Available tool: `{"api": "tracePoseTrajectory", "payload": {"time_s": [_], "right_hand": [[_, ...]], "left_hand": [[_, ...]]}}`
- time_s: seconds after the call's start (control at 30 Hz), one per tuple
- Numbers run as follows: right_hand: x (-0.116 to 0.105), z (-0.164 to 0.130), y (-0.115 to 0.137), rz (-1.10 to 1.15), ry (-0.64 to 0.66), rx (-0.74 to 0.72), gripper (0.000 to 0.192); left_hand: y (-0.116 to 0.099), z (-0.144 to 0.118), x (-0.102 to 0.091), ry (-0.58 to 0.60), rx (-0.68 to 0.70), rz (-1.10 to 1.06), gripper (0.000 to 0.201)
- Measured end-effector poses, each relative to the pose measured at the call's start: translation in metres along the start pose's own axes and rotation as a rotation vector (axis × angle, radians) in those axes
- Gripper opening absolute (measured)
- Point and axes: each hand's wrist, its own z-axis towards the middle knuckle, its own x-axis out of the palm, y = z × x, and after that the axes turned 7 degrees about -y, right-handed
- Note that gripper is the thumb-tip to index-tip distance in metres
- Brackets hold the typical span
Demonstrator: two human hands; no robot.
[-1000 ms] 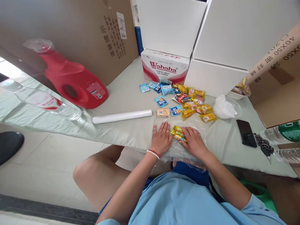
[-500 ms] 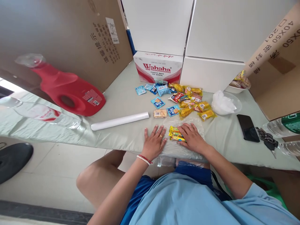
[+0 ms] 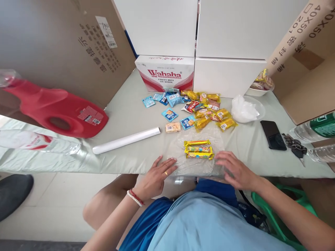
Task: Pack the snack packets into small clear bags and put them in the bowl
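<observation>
The left hand (image 3: 154,176) lies at the near edge of the desk (image 3: 125,115), its fingers (image 3: 167,162) spread open and flat, the tips touching the left border of a clear plastic sheet (image 3: 196,164); it grips nothing. A ring shows on one finger and a bead bracelet (image 3: 134,197) on the wrist. The right hand (image 3: 235,170) hovers low at the right border of that sheet, fingers (image 3: 222,156) open and loosely curled, holding nothing; whether the tips press the film cannot be told.

On the sheet, between the two hands and slightly beyond them, lie three yellow snack bars (image 3: 198,149) stacked side by side, touching one another. Beyond the sheet lies a scatter of snack packets (image 3: 206,111), yellow ones on the right, small blue ones on the left, with a single biscuit packet (image 3: 173,127) nearest the sheet's far left corner. Left of the sheet rests a white roll (image 3: 127,140), lying flat and slanted.

Right of the packets sits a clear bowl (image 3: 259,108) with crumpled white plastic (image 3: 243,108) inside. Behind it, a white dish (image 3: 255,91) holds wrapped snacks (image 3: 263,81). Right of the sheet lie a black phone (image 3: 273,135) and a bunch of keys (image 3: 294,148). Far left of the roll, a red jug (image 3: 57,108) lies on its side beside a clear water bottle (image 3: 39,143). Behind the packets stands a Wahaha carton (image 3: 164,73)
</observation>
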Motion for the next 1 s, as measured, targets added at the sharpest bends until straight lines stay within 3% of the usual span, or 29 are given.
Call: {"api": "tracePoseTrajectory", "payload": {"time_s": [0.1, 0.27, 0.4, 0.57, 0.73, 0.87, 1.0], "right_hand": [[0.014, -0.039, 0.002, -0.154, 0.154, -0.053, 0.061], [0.046, -0.06, -0.009, -0.268, -0.019, -0.023, 0.052], [0.035, -0.041, -0.008, -0.02, -0.097, 0.114, 0.027], [0.005, -0.007, -0.013, 0.219, -0.207, 0.399, 0.03], [0.001, 0.019, -0.038, 0.318, -0.296, 0.733, 0.034], [0.011, 0.026, -0.056, 0.297, -0.262, 0.877, 0.035], [0.009, 0.029, -0.065, 0.05, -0.15, 0.877, 0.033]], "left_hand": [[0.003, -0.007, 0.008, 0.032, 0.009, 0.064, 0.081], [0.006, -0.001, 0.016, -0.063, -0.039, 0.034, 0.038], [0.005, 0.01, 0.007, -0.083, -0.2, -0.159, 0.026], [0.013, 0.039, -0.006, -0.208, -0.344, -0.325, 0.029], [0.03, 0.076, -0.002, -0.341, -0.529, -0.274, 0.035], [0.038, 0.092, 0.012, -0.352, -0.707, -0.149, 0.032], [0.037, 0.091, 0.016, -0.491, -0.765, 0.005, 0.026]]}}
